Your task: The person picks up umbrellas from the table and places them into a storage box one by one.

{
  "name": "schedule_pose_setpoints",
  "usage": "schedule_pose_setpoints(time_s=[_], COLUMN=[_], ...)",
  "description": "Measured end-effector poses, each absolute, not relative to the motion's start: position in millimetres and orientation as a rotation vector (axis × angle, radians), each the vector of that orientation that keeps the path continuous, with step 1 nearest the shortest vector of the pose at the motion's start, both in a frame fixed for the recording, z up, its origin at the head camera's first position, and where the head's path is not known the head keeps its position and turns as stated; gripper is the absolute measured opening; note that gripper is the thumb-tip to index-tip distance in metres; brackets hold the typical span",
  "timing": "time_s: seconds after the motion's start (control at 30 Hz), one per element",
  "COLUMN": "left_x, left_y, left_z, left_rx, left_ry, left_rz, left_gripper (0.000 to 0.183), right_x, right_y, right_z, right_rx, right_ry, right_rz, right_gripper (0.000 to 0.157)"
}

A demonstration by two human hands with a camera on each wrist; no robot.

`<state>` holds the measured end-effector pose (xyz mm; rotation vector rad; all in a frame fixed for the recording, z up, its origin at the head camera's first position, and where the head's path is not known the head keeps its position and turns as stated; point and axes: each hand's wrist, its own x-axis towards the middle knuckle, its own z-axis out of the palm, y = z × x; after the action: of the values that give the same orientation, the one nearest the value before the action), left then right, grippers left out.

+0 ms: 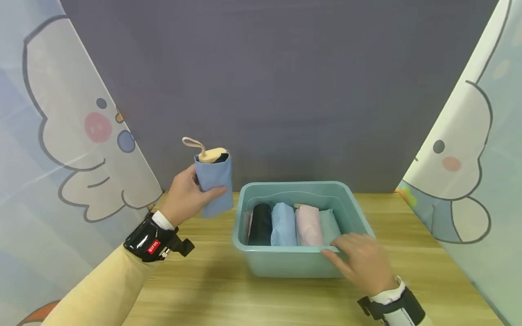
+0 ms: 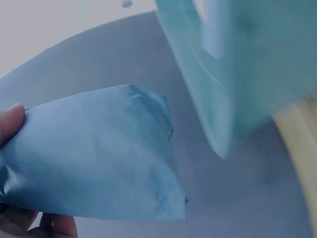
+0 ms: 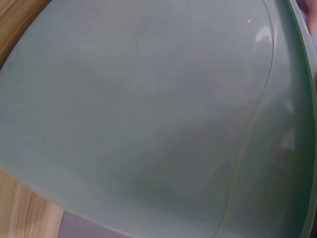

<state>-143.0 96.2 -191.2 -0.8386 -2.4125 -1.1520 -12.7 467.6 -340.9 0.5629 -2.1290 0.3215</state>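
Observation:
Up at the left in the head view, my left hand (image 1: 191, 192) holds a blue cloth pouch (image 1: 215, 181), thumb across its front. Out of the pouch's top stick a cream-coloured end piece (image 1: 212, 155) with a strap loop and something black. The left wrist view shows the pouch (image 2: 94, 153) stretched out from the fingers. My right hand (image 1: 363, 260) grips the front rim of a teal plastic bin (image 1: 293, 262) near its right corner, thumb on the outside. Inside stand a black bundle (image 1: 260, 225), a light-blue one (image 1: 283, 225), a pink one (image 1: 309, 225) and a green one (image 1: 329, 226).
The bin stands on a wood-grain table (image 1: 195, 280). Behind it rises a dark grey backdrop (image 1: 285, 90). Printed cartoon sheets hang at the left (image 1: 73, 136) and right (image 1: 461, 172). In the right wrist view the bin's wall (image 3: 138, 109) fills most of the picture.

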Motion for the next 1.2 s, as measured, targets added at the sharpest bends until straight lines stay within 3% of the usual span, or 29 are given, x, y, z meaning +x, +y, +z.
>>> schedule_pose_setpoints(time_s=[0.2, 0.4, 0.53, 0.7, 0.93, 1.2], left_x=[-136, -138, -139, -142, -150, -149], left_y=[158, 210, 236, 267, 305, 325], left_z=[-155, -142, -142, -152, -175, -219], left_rx=[-0.998, -1.104, -1.072, -1.018, -0.949, -0.838], left_ry=[-2.489, -2.537, -2.536, -2.52, -2.57, -2.873], left_rz=[-1.194, -1.263, -1.442, -1.647, -1.861, -1.733], left_gripper=[0.059, 0.056, 0.074, 0.098, 0.092, 0.093], right_x=[-13, -13, -9, 2, 11, 16], right_y=[468, 464, 459, 455, 449, 439], right_z=[-342, -342, -342, -343, -339, -337], right_rx=[0.557, 0.557, 0.561, 0.563, 0.555, 0.556], right_ry=[-2.133, -2.123, -2.119, -2.117, -2.118, -2.119], right_rz=[0.329, 0.332, 0.334, 0.345, 0.356, 0.379], right_gripper=[0.037, 0.04, 0.038, 0.037, 0.038, 0.036])
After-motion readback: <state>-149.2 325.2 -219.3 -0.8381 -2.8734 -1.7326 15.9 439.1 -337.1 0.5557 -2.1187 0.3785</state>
